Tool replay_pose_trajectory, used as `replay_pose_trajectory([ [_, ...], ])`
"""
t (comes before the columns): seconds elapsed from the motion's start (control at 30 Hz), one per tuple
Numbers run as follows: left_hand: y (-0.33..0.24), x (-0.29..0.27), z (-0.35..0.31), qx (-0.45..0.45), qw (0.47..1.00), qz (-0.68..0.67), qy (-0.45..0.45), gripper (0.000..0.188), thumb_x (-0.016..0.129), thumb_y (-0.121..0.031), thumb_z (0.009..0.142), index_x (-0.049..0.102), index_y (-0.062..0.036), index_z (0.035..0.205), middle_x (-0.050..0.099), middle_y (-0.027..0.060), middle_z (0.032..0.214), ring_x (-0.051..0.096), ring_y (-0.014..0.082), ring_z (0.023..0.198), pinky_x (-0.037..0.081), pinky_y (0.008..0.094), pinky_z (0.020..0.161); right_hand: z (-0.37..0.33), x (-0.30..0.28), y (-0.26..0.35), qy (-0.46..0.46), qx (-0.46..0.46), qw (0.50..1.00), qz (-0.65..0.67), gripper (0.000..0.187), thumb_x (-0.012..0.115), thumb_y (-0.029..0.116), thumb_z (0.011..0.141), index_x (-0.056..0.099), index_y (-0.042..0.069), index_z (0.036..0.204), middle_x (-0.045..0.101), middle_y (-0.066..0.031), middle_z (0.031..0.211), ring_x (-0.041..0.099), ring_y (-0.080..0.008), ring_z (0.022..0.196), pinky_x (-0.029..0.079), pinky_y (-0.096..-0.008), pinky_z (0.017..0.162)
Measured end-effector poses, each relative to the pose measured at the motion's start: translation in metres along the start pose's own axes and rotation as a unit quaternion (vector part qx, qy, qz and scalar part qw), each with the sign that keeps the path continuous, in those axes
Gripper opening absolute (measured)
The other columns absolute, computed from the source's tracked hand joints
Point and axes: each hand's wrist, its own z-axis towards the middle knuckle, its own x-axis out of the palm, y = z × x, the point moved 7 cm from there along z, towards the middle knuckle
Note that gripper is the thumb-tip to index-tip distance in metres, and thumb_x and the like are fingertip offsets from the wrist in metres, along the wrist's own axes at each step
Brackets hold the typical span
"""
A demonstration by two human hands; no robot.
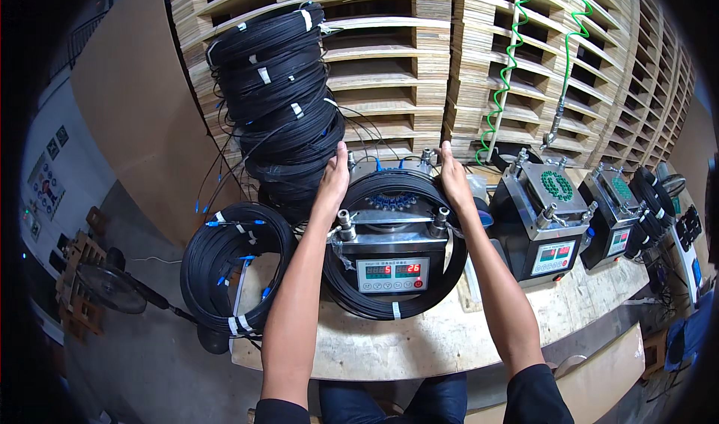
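A large coil of black cable [397, 309] loops around a metal test machine [378, 238] with a red and green digital display. The coil's far part lies over the machine top, while its near part hangs below the display. Blue connectors [391, 201] ring the machine top inside the loop. My left hand [334, 180] is at the far left side of the coil, fingers stretched away from me. Opposite it, my right hand [453, 178] is beside the coil's far right, also with straight fingers. Whether either palm touches the cable, I cannot tell.
A tall stack of black cable coils [281, 109] stands at the back left. Another coil [196, 278] overhangs the table's left edge. Two similar machines [550, 214] stand to the right. Green spiral hoses [503, 87] hang before wooden pallets [374, 64]. A fan [112, 288] is at left.
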Motion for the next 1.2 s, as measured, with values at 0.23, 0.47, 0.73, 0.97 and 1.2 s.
replay_pose_trajectory([
  [0.23, -0.002, -0.009, -0.004, -0.012, 0.999, -0.027, 0.013, 0.096, 0.026, -0.079, 0.094, 0.046, -0.0002, 0.145, 0.048, 0.0263, 0.147, 0.041, 0.0355, 0.141, 0.031, 0.0416, 0.115, 0.005, 0.004, -0.012, -0.026, 0.004, 0.994, 0.107, 0.074, 0.028, 0.056, 0.106, 0.056, -0.008, 0.133, 0.058, -0.0258, 0.137, 0.053, -0.0360, 0.131, 0.037, -0.0375, 0.110],
  [0.47, 0.002, -0.007, 0.001, -0.003, 0.999, -0.032, -0.006, 0.093, 0.027, -0.077, 0.096, 0.052, 0.0006, 0.139, 0.057, 0.0238, 0.132, 0.053, 0.0330, 0.126, 0.037, 0.0405, 0.109, -0.005, -0.008, 0.002, -0.042, 0.046, 0.998, 0.010, 0.073, 0.029, 0.057, 0.106, 0.061, -0.007, 0.122, 0.063, -0.0319, 0.119, 0.058, -0.0436, 0.120, 0.042, -0.0440, 0.102],
  [0.73, -0.005, 0.003, -0.004, -0.007, 0.999, 0.006, 0.039, 0.095, 0.025, -0.077, 0.096, 0.045, 0.0022, 0.145, 0.046, 0.0279, 0.148, 0.039, 0.0383, 0.143, 0.029, 0.0423, 0.117, 0.001, 0.000, -0.004, -0.015, 0.018, 0.999, 0.024, 0.073, 0.030, 0.058, 0.105, 0.061, -0.007, 0.122, 0.062, -0.0321, 0.123, 0.057, -0.0423, 0.122, 0.041, -0.0435, 0.103],
  [0.97, 0.000, -0.008, 0.001, -0.006, 1.000, 0.015, -0.015, 0.098, 0.023, -0.077, 0.096, 0.046, 0.0050, 0.144, 0.048, 0.0299, 0.145, 0.040, 0.0398, 0.141, 0.030, 0.0427, 0.116, -0.001, 0.002, 0.006, -0.029, -0.033, 0.998, 0.054, 0.068, 0.030, 0.053, 0.107, 0.058, -0.006, 0.126, 0.063, -0.0296, 0.124, 0.059, -0.0381, 0.122, 0.042, -0.0418, 0.103],
  [1.2, -0.013, 0.004, -0.011, 0.002, 0.999, 0.014, 0.041, 0.101, 0.021, -0.079, 0.095, 0.046, 0.0064, 0.144, 0.044, 0.0318, 0.148, 0.038, 0.0405, 0.143, 0.028, 0.0432, 0.117, -0.012, -0.012, 0.025, -0.048, -0.002, 0.998, -0.037, 0.063, 0.031, 0.052, 0.107, 0.061, -0.003, 0.113, 0.065, -0.0312, 0.111, 0.061, -0.0480, 0.107, 0.046, -0.0503, 0.091],
])
